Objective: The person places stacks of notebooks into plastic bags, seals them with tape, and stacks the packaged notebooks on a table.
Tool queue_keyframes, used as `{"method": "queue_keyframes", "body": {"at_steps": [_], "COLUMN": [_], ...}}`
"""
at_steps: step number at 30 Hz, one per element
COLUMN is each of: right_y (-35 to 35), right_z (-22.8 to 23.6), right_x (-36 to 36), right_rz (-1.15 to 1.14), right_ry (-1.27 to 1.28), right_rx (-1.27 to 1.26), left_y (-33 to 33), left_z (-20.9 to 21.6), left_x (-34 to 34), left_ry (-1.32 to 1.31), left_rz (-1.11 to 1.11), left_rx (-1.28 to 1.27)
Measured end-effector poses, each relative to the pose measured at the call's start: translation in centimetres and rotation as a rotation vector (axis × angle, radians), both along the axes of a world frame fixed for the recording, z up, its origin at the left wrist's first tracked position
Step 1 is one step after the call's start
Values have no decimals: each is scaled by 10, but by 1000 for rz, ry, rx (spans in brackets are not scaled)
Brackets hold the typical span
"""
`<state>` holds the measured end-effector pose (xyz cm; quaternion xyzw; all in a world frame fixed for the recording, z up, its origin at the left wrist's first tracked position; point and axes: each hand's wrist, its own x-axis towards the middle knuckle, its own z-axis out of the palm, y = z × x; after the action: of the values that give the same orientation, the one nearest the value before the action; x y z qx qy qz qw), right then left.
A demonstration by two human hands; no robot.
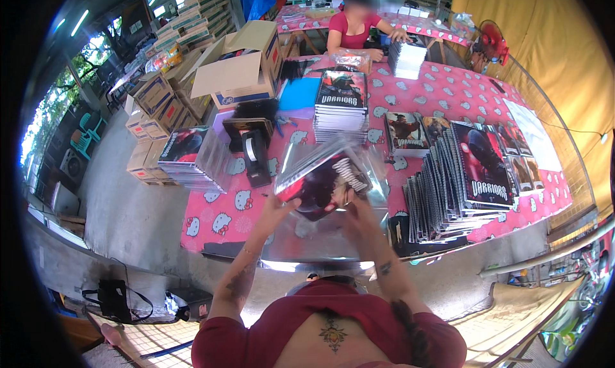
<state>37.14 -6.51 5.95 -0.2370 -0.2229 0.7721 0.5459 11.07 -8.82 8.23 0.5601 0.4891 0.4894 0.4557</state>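
Left hand (277,213) clamped on dark-covered notebook (315,187) at lower left; right hand (359,213) at right side, grip blurred, cannot tell. Notebook askew above middle of pink surface's (206,214) near edge, over clear plastic (301,238). Best squared, supported both sides; corners could snag plastic.

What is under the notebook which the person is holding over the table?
Clear plastic shows past the lower edge of the notebook, at the near side of the table. Whatever lies directly beneath the notebook is covered by it, so I cannot tell.
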Motion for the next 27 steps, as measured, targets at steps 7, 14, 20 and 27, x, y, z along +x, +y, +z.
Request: {"method": "queue_keyframes", "body": {"at_steps": [7,14,20,27], "right_y": [41,67,9,23], "right_z": [43,112,184,171], "right_x": [30,33,-17,-46], "right_rz": [313,-9,-225,-25], "right_ry": [-831,-757,-1290,-1694], "right_rx": [396,655,1310,1282], "left_y": [9,39,93,104], "left_z": [23,82,-17,-71], "left_x": [3,26,-107,-102], "left_ry": [-126,-124,119,-325], "left_rz": [9,250,606,556], "left_rx": [104,250,-139,-210]}}
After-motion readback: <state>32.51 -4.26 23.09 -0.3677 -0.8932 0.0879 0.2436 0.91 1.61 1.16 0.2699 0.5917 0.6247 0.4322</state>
